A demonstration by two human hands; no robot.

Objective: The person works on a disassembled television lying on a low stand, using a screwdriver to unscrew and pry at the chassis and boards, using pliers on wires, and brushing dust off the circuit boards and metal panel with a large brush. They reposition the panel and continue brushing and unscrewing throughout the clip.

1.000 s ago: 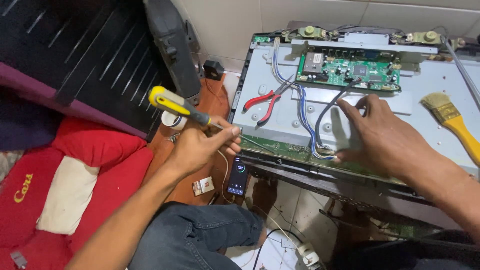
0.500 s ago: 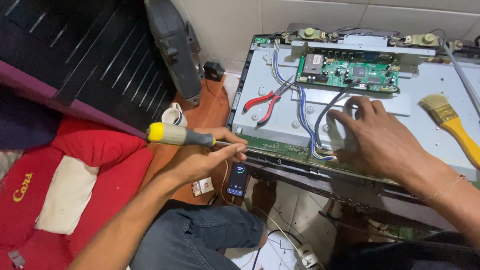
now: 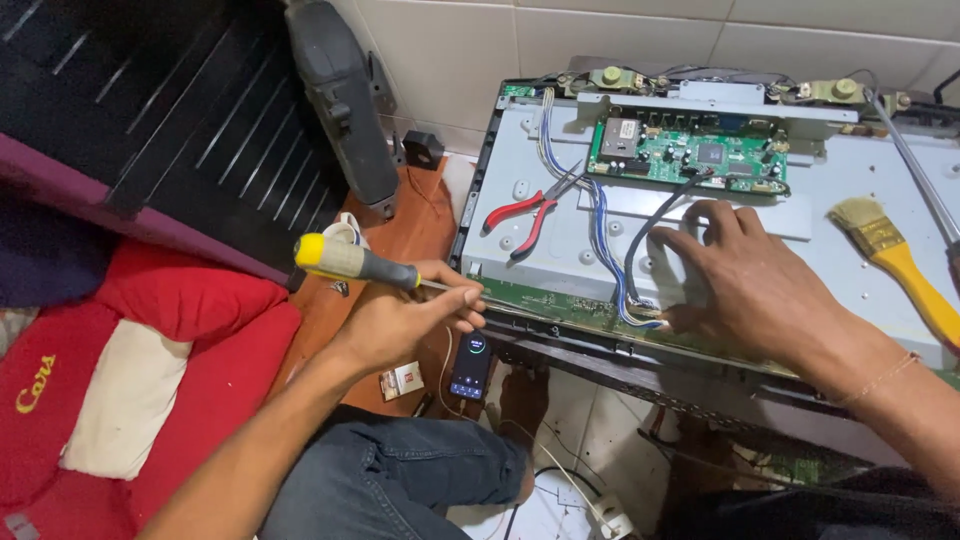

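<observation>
My left hand (image 3: 405, 318) grips a screwdriver (image 3: 355, 263) with a yellow and black handle, its shaft lying almost level and pointing right at the near left edge of an opened flat-screen panel (image 3: 860, 290). My right hand (image 3: 745, 280) rests flat on the panel's grey metal back, fingers spread by a bundle of blue and white wires (image 3: 605, 240). A green circuit board (image 3: 690, 155) is mounted near the panel's far edge.
Red-handled pliers (image 3: 525, 213) lie on the panel's left part and a yellow-handled paintbrush (image 3: 895, 265) on its right. A phone (image 3: 470, 366) with a lit screen lies below my left hand. A red cushion (image 3: 130, 390) and a black slatted cover (image 3: 150, 120) fill the left.
My left hand has lowered the screwdriver from a tilted hold to nearly level, bringing its tip to the panel's edge. My right hand has shifted slightly on the metal back.
</observation>
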